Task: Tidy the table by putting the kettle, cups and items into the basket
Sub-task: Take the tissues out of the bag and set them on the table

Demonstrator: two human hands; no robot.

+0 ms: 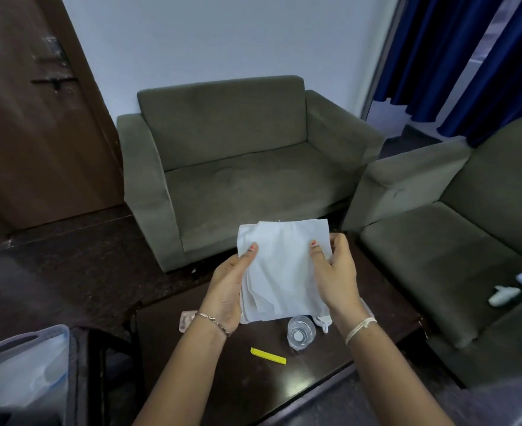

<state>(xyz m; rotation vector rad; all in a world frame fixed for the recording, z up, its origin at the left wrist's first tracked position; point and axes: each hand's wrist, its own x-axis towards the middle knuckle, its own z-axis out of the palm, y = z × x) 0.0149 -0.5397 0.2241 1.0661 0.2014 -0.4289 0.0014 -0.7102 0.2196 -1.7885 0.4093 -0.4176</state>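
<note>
Both hands hold a stack of white paper napkins [284, 265] up above the dark wooden table [253, 388]. My left hand [229, 290] grips its left edge, thumb on top. My right hand [335, 275] grips the right edge the same way. Below the napkins a clear plastic cup [300, 332] stands on the table, with something white [323, 321] beside it, mostly hidden. A yellow clip [268, 355] lies in front of the cup. A pale blister pack [186, 320] peeks out behind my left wrist. The grey basket [22, 342] with a handle slot sits at the lower left.
A grey-green armchair [241, 167] faces the table from behind, and a matching sofa [456, 241] stands to the right with small white objects [502, 295] on its seat. A brown door [32, 118] is at the left, blue curtains [468, 63] at the upper right.
</note>
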